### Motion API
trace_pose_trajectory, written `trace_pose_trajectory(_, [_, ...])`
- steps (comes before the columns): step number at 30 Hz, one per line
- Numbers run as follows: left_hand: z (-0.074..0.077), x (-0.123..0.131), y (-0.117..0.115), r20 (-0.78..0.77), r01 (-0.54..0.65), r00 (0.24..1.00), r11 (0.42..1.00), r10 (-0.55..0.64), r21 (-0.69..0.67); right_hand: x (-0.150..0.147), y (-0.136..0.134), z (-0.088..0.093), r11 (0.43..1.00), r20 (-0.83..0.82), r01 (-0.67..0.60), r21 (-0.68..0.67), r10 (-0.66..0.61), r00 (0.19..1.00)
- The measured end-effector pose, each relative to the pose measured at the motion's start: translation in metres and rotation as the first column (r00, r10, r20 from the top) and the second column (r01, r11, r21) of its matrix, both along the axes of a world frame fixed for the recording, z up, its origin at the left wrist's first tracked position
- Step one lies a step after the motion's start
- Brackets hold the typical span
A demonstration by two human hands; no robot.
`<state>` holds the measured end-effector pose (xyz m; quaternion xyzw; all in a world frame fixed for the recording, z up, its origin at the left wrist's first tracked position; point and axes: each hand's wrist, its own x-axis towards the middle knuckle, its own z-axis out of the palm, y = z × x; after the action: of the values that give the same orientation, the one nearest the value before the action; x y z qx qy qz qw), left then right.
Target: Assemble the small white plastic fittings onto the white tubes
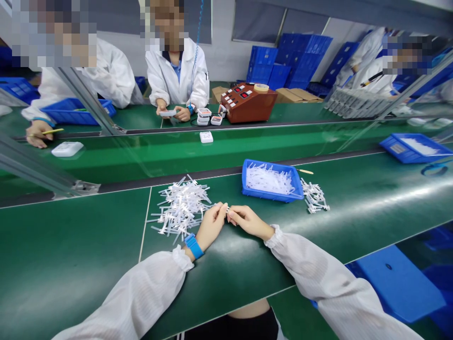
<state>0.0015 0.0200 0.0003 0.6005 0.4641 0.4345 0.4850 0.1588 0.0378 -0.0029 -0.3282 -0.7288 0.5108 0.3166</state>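
My left hand (211, 225) and my right hand (248, 221) meet over the green bench (240, 269), fingertips pinched together. Between them is a small white plastic piece (227, 209), mostly covered by the fingers; its exact shape cannot be made out. Just left of my left hand lies a loose heap of white plastic pieces with thin tube-like stems (184, 205). Beyond my right hand stands a blue tray (272, 194) filled with translucent white thin strips or tubes (271, 178). A smaller pile of white pieces (314, 196) lies against the tray's right side.
A metal frame post (71, 184) rises at the left. Past the bench runs a green conveyor (152, 153) carrying white square devices (206, 137). Co-workers in white coats sit opposite, near a brown control box (249, 105). Another blue tray (406, 150) stands far right; a blue stool (399, 283) is below.
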Motion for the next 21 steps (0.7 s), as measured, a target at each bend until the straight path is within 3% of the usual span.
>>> trace_pose_trajectory(13, [-0.0025,0.0002,0.0005,0.017,-0.048,0.999,0.999,0.048,0.023,0.0007,0.0059,-0.0071,0.998,-0.118,0.046,-0.035,-0.050,0.992])
trace_pose_trajectory(21, [-0.0049,-0.0001,0.0013,0.035,-0.034,0.999,0.999,0.034,-0.018,0.0004,0.0043,-0.0025,0.989,-0.018,0.081,0.124,-0.079,0.997])
